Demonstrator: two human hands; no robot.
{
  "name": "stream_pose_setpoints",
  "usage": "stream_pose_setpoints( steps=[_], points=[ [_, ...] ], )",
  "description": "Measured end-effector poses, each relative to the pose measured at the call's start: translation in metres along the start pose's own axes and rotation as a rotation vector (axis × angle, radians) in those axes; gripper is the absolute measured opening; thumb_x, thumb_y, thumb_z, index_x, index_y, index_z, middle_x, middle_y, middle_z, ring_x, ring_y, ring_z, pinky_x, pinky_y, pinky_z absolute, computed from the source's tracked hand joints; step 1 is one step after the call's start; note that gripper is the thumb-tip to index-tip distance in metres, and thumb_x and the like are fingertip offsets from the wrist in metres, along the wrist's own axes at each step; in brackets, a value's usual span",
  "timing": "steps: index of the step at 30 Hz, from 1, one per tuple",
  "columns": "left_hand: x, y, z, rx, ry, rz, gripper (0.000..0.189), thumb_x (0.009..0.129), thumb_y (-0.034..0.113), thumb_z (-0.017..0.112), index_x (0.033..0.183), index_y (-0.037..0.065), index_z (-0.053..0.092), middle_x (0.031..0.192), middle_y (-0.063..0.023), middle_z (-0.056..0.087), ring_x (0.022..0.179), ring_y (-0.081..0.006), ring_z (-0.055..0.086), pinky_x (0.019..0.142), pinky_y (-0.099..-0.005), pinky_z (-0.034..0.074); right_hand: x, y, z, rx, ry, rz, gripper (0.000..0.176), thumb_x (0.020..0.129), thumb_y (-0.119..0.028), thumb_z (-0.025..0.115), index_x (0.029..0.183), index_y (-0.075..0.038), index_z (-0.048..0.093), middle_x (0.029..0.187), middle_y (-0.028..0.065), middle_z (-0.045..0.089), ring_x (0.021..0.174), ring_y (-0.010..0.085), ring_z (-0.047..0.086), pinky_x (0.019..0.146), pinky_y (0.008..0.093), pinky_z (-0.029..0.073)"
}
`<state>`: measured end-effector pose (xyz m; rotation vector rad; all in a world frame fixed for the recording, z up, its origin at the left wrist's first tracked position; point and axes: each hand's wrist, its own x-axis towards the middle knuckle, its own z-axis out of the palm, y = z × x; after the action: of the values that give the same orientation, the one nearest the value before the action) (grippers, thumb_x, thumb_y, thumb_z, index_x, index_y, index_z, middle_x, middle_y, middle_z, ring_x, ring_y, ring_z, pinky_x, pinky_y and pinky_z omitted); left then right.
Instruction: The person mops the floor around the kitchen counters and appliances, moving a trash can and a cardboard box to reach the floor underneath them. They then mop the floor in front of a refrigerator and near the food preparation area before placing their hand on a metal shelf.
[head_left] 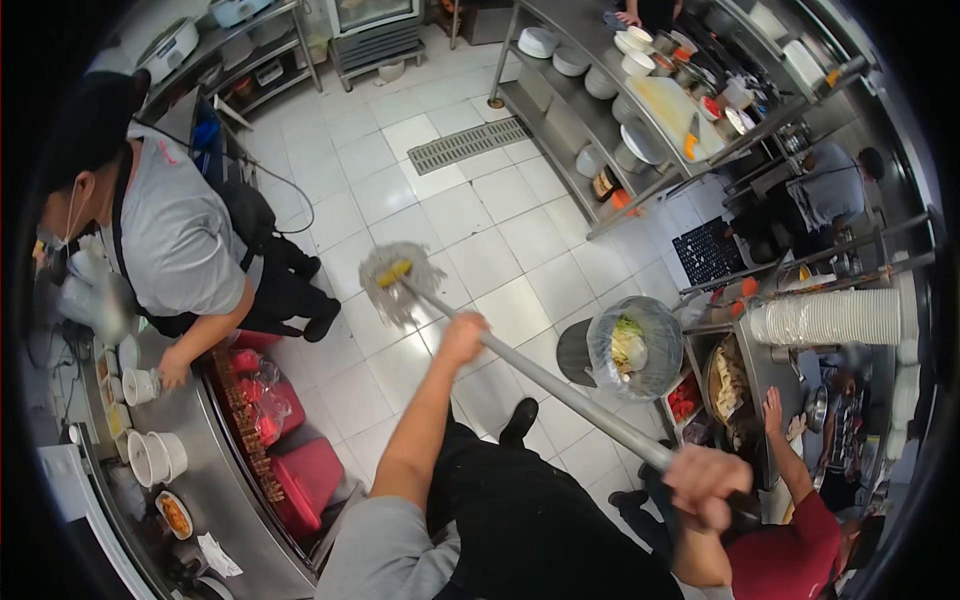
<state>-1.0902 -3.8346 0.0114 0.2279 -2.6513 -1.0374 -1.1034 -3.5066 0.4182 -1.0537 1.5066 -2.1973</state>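
A white-tiled kitchen floor (480,240) is bounded at left by a tabletop (205,480), where a co-worker (180,240) is bent. The mop head (400,275) is laid on open tiles, its handle (560,392) gripped in the closed left hand (462,336) and closed right hand (705,485); a lined bin (640,350) is crowded just beside it

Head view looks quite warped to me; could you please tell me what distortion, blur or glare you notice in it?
In the head view, fisheye distortion bends the steel shelves and counter and leaves black corners; the right hand on the mop handle is motion-blurred, the left hand sharper; the white floor tiles show soft glare, no harsh shadows.
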Motion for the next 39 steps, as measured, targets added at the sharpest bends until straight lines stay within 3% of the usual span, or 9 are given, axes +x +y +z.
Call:
stream_pose_setpoints(
  steps=[1, 4, 8, 11, 15, 20, 27, 33, 39],
  points=[
    [0.004, -0.030, -0.008, 0.035, 0.125, -0.116, 0.008, 0.066, 0.004, 0.070, 0.072, 0.005, 0.065, 0.080, -0.0163, 0.062, 0.088, -0.0379, 0.062, 0.079, -0.0481, 0.052, -0.005, 0.029, 0.013, -0.016, -0.018, 0.075, 0.034, 0.087, -0.019, 0.073, 0.066, -0.011, 0.048, 0.062, 0.0034, 0.059, 0.055, 0.0200, 0.056, 0.062, 0.0382, 0.049],
    [0.011, -0.073, -0.044, 0.098, 0.186, -0.490, 0.044, 0.072, 0.006, 0.072, 0.115, 0.005, 0.063, 0.141, -0.0244, 0.049, 0.136, -0.0416, 0.041, 0.114, -0.0458, 0.038, 0.008, 0.126, 0.043, -0.056, -0.228, 0.053, 0.019, 0.082, 0.004, 0.065, 0.078, -0.006, 0.051, 0.072, 0.0089, 0.058, 0.069, 0.0247, 0.057, 0.078, 0.0446, 0.051],
    [0.012, -0.070, -0.084, 0.200, 0.114, -0.367, 0.039, 0.070, 0.003, 0.073, 0.109, 0.005, 0.063, 0.144, -0.0237, 0.049, 0.135, -0.0433, 0.043, 0.116, -0.0449, 0.037, 0.014, 0.217, 0.078, -0.103, -0.245, 0.062, 0.022, 0.082, 0.007, 0.067, 0.079, -0.006, 0.050, 0.076, 0.0059, 0.058, 0.075, 0.0219, 0.059, 0.094, 0.0466, 0.048],
    [-0.007, -0.047, -0.088, 0.192, 0.234, -0.279, 0.018, 0.074, 0.007, 0.072, 0.089, 0.005, 0.063, 0.117, -0.0191, 0.060, 0.117, -0.0395, 0.053, 0.102, -0.0462, 0.044, -0.001, 0.218, 0.085, -0.152, -0.294, 0.030, 0.023, 0.081, 0.007, 0.067, 0.079, -0.007, 0.049, 0.076, 0.0041, 0.058, 0.074, 0.0198, 0.059, 0.097, 0.0469, 0.047],
    [-0.041, 0.026, -0.068, 0.051, 0.322, -0.131, 0.019, 0.080, 0.014, 0.072, 0.071, 0.005, 0.057, 0.083, -0.0128, 0.059, 0.090, -0.0346, 0.056, 0.084, -0.0463, 0.045, -0.022, 0.132, 0.051, -0.214, -0.456, 0.042, 0.025, 0.077, 0.007, 0.070, 0.077, -0.009, 0.050, 0.074, 0.0039, 0.058, 0.071, 0.0192, 0.060, 0.095, 0.0485, 0.047],
    [-0.074, 0.195, -0.026, -0.009, 0.391, -0.085, 0.021, 0.083, 0.016, 0.068, 0.070, 0.003, 0.059, 0.078, -0.0157, 0.062, 0.084, -0.0343, 0.059, 0.082, -0.0457, 0.043, -0.036, -0.017, -0.022, -0.115, -0.324, 0.095, 0.023, 0.076, -0.004, 0.074, 0.078, -0.011, 0.052, 0.068, 0.0016, 0.058, 0.066, 0.0190, 0.061, 0.087, 0.0477, 0.050],
    [-0.155, 0.384, -0.013, -0.356, 0.235, 0.051, 0.022, 0.081, 0.019, 0.074, 0.079, 0.003, 0.059, 0.075, -0.0141, 0.061, 0.078, -0.0330, 0.060, 0.079, -0.0434, 0.044, -0.015, -0.172, -0.103, 0.038, -0.478, -0.109, 0.024, 0.090, -0.017, 0.065, 0.075, -0.012, 0.047, 0.051, -0.0028, 0.059, 0.044, 0.0098, 0.062, 0.057, 0.0280, 0.057],
    [-0.217, 0.356, 0.051, -0.343, -0.032, -0.094, 0.024, 0.088, 0.025, 0.070, 0.080, 0.005, 0.061, 0.068, -0.0169, 0.063, 0.066, -0.0389, 0.063, 0.060, -0.0470, 0.049, -0.038, -0.187, -0.099, 0.338, -0.464, -0.105, 0.029, 0.092, -0.012, 0.066, 0.076, -0.011, 0.042, 0.050, 0.0012, 0.062, 0.040, 0.0091, 0.061, 0.045, 0.0252, 0.058],
    [-0.249, 0.309, 0.044, -0.134, 0.209, -0.134, 0.029, 0.090, 0.021, 0.066, 0.068, 0.005, 0.056, 0.061, -0.0159, 0.061, 0.057, -0.0382, 0.062, 0.055, -0.0474, 0.050, -0.087, -0.167, -0.080, 0.383, -0.481, -0.055, 0.034, 0.090, -0.006, 0.069, 0.071, -0.010, 0.042, 0.052, 0.0050, 0.061, 0.042, 0.0150, 0.060, 0.054, 0.0405, 0.061]
  ],
)
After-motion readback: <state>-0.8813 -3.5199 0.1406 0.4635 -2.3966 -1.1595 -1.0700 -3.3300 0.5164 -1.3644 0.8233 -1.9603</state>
